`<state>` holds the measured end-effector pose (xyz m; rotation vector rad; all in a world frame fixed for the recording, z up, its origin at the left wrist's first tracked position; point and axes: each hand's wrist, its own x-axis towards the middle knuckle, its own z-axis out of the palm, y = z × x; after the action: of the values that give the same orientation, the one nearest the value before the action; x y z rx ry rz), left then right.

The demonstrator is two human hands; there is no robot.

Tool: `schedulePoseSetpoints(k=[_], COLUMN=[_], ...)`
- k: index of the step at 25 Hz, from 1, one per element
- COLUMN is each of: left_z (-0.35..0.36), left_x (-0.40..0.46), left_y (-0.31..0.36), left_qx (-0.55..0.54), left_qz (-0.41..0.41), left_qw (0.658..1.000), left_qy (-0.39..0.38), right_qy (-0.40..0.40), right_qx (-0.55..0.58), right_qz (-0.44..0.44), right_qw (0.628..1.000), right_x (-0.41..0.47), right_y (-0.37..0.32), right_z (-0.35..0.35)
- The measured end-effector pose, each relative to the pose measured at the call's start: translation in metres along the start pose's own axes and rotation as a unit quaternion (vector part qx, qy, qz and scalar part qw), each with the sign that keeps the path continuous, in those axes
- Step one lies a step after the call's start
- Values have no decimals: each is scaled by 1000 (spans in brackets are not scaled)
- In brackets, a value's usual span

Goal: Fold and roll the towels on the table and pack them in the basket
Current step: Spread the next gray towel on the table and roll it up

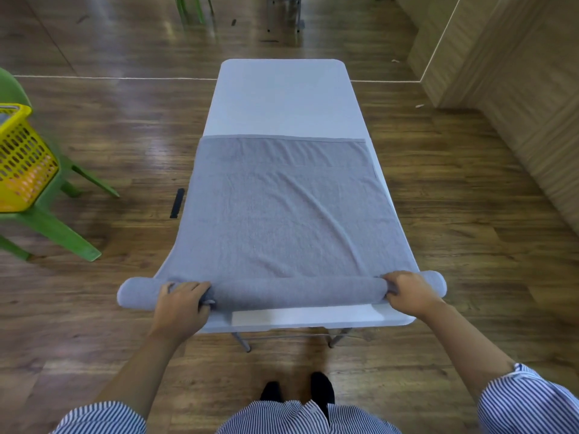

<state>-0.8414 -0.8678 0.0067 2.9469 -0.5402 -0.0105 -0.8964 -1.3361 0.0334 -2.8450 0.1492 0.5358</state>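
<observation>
Fingers of the left hand (181,303) and right hand (407,292) curl over the rolled near end of the grey towel (282,214), grasping it. The towel lies spread along the white table (282,98); the yellow basket (22,164) sits on a green chair (53,227), well apart to the left

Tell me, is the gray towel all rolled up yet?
Not yet. The towel is rolled only at its near edge, where both hands, left and right, grip the roll; the rest lies spread flat on the table.
</observation>
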Motion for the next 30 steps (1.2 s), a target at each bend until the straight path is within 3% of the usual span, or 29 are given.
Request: schedulePoseSetpoints(k=[2, 7, 12, 19, 24, 30], left_z=[0, -2, 8, 1, -1, 12], left_x=[2, -2, 0, 1, 6, 8], left_y=[-4, 1, 6, -3, 8, 20], left_qx=[-6, -19, -18, -11, -4, -14], left_qz=[15, 0, -37, 15, 23, -29], left_qw=[1000, 998, 999, 1000, 999, 999], left_qy=[8, 53, -4, 20, 30, -7], right_qy=[-10, 154, 68, -13, 111, 51], right_qx=[-9, -14, -31, -23, -4, -43], right_qz=[2, -42, -36, -13, -58, -40], right_qw=[1000, 987, 997, 1000, 992, 997], right_x=[0, -4, -9, -3, 1, -2], right_y=[-1, 0, 3, 1, -2, -4], right_z=[-4, 12, 24, -2, 8, 18])
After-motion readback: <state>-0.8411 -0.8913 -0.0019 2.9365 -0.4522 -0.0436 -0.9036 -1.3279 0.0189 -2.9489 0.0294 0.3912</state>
